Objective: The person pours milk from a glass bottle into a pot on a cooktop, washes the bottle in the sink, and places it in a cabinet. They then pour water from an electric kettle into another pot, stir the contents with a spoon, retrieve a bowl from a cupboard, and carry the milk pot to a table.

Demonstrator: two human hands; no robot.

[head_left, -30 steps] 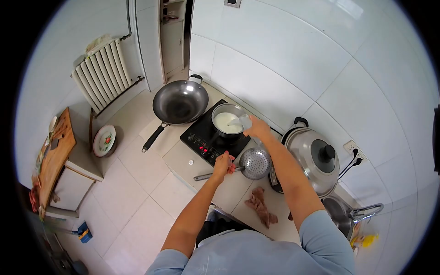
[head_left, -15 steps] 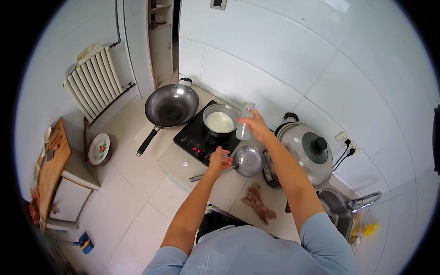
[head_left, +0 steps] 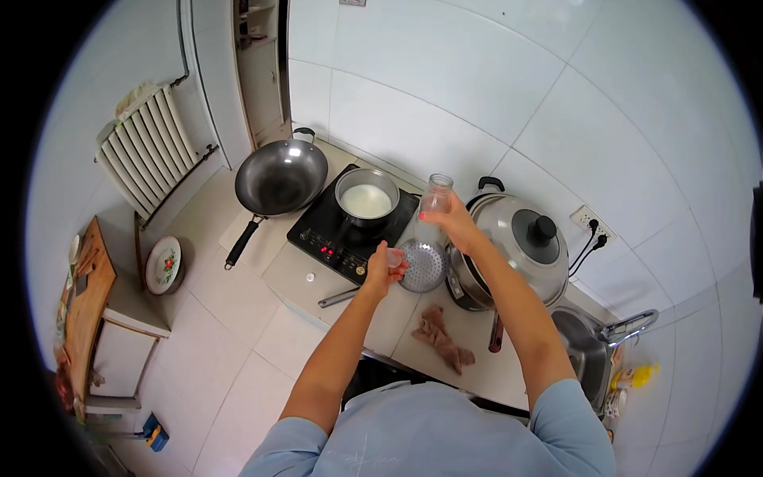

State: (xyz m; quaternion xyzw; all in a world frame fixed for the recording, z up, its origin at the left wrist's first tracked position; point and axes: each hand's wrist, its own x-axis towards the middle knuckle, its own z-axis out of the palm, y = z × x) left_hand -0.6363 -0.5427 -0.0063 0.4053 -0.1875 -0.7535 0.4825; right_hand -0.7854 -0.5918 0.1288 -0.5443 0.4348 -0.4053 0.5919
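Observation:
A glass bottle (head_left: 436, 193), upright with its mouth uncovered, is gripped by my right hand (head_left: 453, 220) to the right of the cooker. Over the cooker's front edge, my left hand (head_left: 381, 269) is curled round a small clear lid-like piece (head_left: 394, 257). A saucepan (head_left: 367, 196) of white liquid stands on the black induction cooker (head_left: 312, 234), whose red lights are lit. Between and below my hands lies a perforated skimmer (head_left: 423, 265); my left hand hides part of its handle. A small white cap (head_left: 311, 277) rests on the counter left of that handle.
An empty wok (head_left: 281, 177) sits left of the cooker. To the right are a large lidded steamer (head_left: 520, 242), a sink (head_left: 580, 342) and a wall socket (head_left: 592, 226). A brown cloth (head_left: 442, 339) lies near the counter's front edge.
The bottle, tilted over the saucepan a second ago, is now upright and farther right in my right hand. My left hand still holds the small clear piece. The view has shifted right.

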